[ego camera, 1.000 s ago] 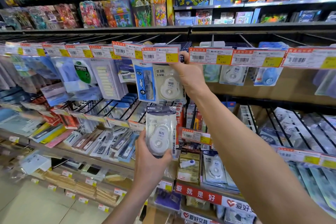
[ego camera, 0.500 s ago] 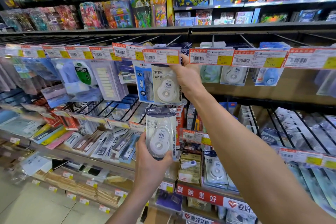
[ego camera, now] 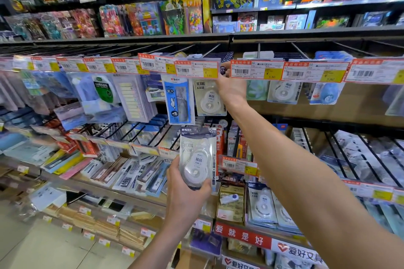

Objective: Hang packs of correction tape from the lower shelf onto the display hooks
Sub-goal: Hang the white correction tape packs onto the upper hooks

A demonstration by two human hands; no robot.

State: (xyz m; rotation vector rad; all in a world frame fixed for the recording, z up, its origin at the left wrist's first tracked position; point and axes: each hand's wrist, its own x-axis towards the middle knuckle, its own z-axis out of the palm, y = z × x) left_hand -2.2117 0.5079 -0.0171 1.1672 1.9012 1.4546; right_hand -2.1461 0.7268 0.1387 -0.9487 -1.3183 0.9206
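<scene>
**Head view.** The left hand is seen in front of the middle shelving, and a pack of correction tape is gripped in it. The thumb is laid along the pack's left edge, and the fingers are curled under and round its lower end. The pack is held upright with its printed face toward the camera and is on no hook. It is placed below the top hook row and above the lower shelf.

The right hand is stretched up to the top hook row, just beside a hanging pack of the same white tape. Its fingertips are hidden behind the price tags. It cannot be told whether the fingers are closed or whether anything is gripped by them.

The hanging pack is suspended under a display hook. A blue rabbit-printed pack is hung at its left edge, touching or overlapping it. Further tape packs are hung to the right of the right hand, behind the tag strip.

On the lower shelf, more boxed packs of the same type are stood in a row. They are to the right of the left hand and beneath the right forearm.
</scene>
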